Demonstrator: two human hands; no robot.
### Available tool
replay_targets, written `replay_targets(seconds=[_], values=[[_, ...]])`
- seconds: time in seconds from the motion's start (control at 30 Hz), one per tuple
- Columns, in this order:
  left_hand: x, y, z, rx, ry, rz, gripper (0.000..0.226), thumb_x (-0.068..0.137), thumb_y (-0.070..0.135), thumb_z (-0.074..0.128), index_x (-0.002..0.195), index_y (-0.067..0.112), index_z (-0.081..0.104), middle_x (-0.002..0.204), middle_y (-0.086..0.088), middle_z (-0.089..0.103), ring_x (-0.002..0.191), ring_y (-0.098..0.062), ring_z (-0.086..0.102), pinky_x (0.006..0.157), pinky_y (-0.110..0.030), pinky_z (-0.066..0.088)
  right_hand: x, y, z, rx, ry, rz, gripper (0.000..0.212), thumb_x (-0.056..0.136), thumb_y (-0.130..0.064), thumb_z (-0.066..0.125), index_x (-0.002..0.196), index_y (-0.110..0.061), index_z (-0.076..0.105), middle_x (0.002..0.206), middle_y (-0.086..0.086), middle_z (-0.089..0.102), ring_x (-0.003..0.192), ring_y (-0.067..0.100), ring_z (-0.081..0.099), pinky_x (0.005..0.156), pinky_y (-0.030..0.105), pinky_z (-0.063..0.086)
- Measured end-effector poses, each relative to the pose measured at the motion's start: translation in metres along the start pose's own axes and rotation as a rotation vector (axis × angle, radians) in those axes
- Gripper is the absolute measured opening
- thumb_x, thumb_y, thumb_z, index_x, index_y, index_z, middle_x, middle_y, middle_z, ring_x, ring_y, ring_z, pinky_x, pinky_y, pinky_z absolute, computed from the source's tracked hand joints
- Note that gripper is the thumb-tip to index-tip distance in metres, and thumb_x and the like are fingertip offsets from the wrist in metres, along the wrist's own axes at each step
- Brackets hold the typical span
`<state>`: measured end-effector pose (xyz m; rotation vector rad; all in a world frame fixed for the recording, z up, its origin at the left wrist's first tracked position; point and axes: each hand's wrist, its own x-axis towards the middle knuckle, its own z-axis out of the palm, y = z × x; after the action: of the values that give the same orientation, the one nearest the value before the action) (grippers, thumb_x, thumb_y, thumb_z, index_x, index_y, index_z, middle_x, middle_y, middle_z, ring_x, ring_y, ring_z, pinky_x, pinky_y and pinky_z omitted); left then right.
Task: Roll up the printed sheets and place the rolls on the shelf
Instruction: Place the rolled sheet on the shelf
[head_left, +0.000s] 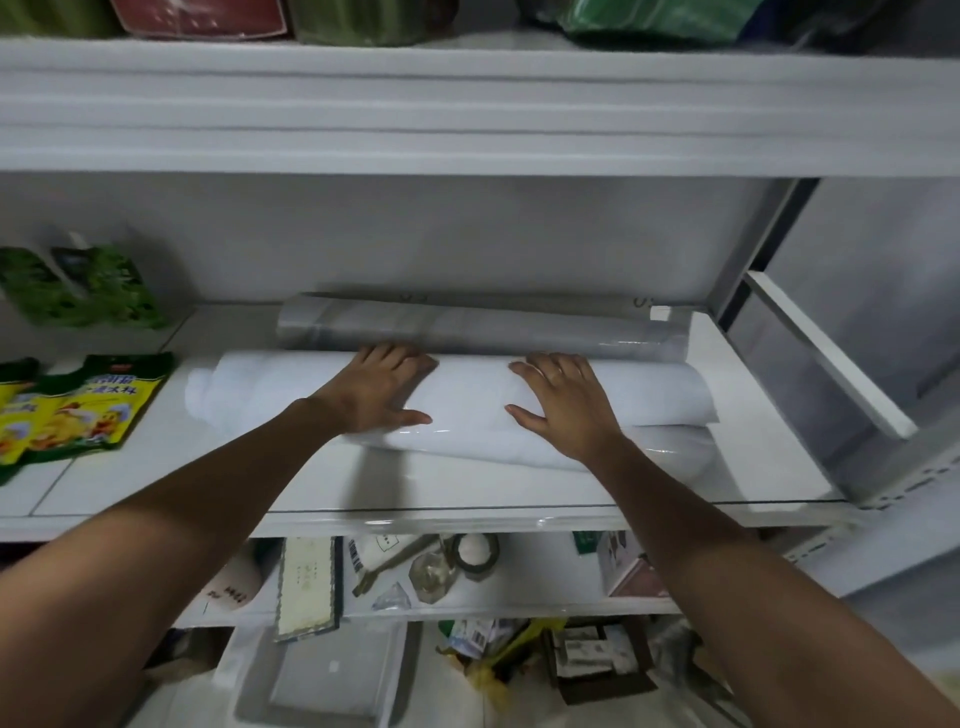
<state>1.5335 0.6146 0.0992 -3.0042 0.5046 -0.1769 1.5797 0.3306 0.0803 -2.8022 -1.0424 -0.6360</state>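
A white roll of printed sheets (467, 400) lies lengthwise on the white shelf (156, 467). Behind it, against the back wall, lies a grey roll (483, 330). A second white roll or loose flap (670, 449) shows under the right end of the white roll. My left hand (379, 389) rests palm down on the white roll left of its middle, fingers spread over the top. My right hand (563, 397) lies flat on the same roll, right of the middle. Neither hand curls round the roll.
Green and yellow snack packets (78, 405) lie on the shelf at left, and green packets (88, 286) stand behind them. An upper shelf (467, 119) overhangs close above. A grey metal upright (810, 364) bounds the right side. A lower shelf (415, 571) holds tape, papers and clutter.
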Motion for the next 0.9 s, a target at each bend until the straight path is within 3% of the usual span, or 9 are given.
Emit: replay_targets(seconds=[0.3, 0.5, 0.67, 0.9], values=[[-0.029, 0.030, -0.009, 0.035, -0.055, -0.005, 0.087, 0.074, 0.064, 0.056, 0.141, 0.019, 0.024, 0.146, -0.007, 0.026, 0.129, -0.028, 0.026, 0.103, -0.041, 0.025, -0.024, -0.005, -0.007, -0.035, 0.043, -0.062, 0.053, 0.087, -0.055, 0.039, 0.120, -0.018, 0.057, 0.120, 0.006, 0.060, 0.104, 0.027, 0.055, 0.095, 0.042, 0.040], [-0.043, 0.038, -0.012, 0.093, -0.013, -0.006, 0.093, 0.064, 0.056, 0.072, 0.138, 0.016, 0.030, 0.139, -0.012, 0.036, 0.121, -0.032, 0.038, 0.095, -0.045, 0.035, -0.040, -0.011, -0.007, -0.045, 0.079, -0.092, 0.050, 0.087, -0.053, 0.043, 0.121, -0.019, 0.057, 0.120, 0.004, 0.058, 0.104, 0.025, 0.054, 0.096, 0.042, 0.037], [-0.050, 0.047, -0.010, 0.126, 0.061, -0.039, 0.099, 0.046, 0.046, 0.085, 0.126, 0.013, 0.037, 0.122, -0.016, 0.051, 0.102, -0.037, 0.052, 0.081, -0.048, 0.045, -0.046, -0.018, -0.011, -0.055, 0.133, -0.110, 0.048, 0.087, -0.050, 0.043, 0.120, -0.018, 0.056, 0.121, 0.004, 0.056, 0.101, 0.026, 0.053, 0.093, 0.042, 0.038], [-0.038, 0.046, 0.001, 0.165, 0.076, -0.082, 0.090, 0.049, 0.038, 0.085, 0.124, 0.013, 0.040, 0.119, -0.015, 0.051, 0.099, -0.036, 0.052, 0.078, -0.046, 0.044, -0.045, -0.023, -0.004, -0.113, 0.088, -0.109, 0.053, 0.079, -0.047, 0.064, 0.122, -0.019, 0.053, 0.122, 0.005, 0.055, 0.099, 0.028, 0.053, 0.090, 0.042, 0.042]])
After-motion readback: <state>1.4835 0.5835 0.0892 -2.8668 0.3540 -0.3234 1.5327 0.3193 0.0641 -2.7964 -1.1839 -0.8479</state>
